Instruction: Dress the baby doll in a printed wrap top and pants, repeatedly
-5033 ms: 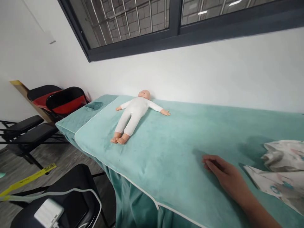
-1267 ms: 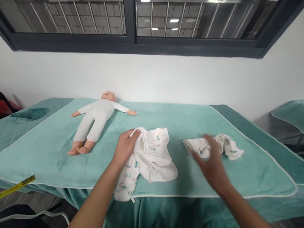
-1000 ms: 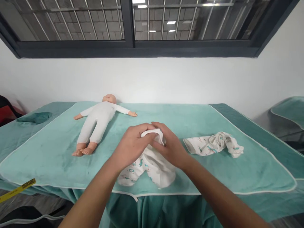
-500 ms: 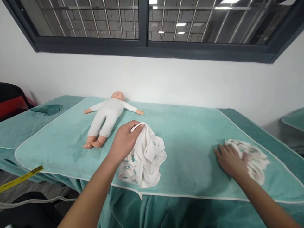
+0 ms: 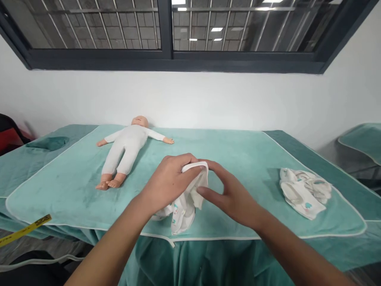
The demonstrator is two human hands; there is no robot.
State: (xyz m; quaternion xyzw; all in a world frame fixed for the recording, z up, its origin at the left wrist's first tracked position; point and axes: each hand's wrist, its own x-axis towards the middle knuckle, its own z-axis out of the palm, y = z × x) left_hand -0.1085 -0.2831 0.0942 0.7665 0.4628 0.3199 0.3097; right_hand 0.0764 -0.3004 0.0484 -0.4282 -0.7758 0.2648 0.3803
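Observation:
A baby doll (image 5: 125,147) in a white bodysuit lies on its back on the teal towel (image 5: 74,182), arms spread, head toward the wall. My left hand (image 5: 169,180) is closed on the top edge of a white printed baby garment (image 5: 184,208) and holds it up near the bed's front edge. My right hand (image 5: 230,194) is beside it, thumb and fingers curved round the same edge of the cloth. A second crumpled printed garment (image 5: 305,190) lies alone on the towel at the right.
The bed stands against a white wall under a dark-framed window (image 5: 166,35). A teal pillow hollow (image 5: 47,143) sits at the bed's left end. A red and black chair (image 5: 8,135) is at far left, a yellow tape (image 5: 24,230) lower left, another teal bed (image 5: 361,141) at right.
My right hand has left the second garment at the right, which now lies bunched, and come back to the garment in my left hand. That garment is lifted higher.

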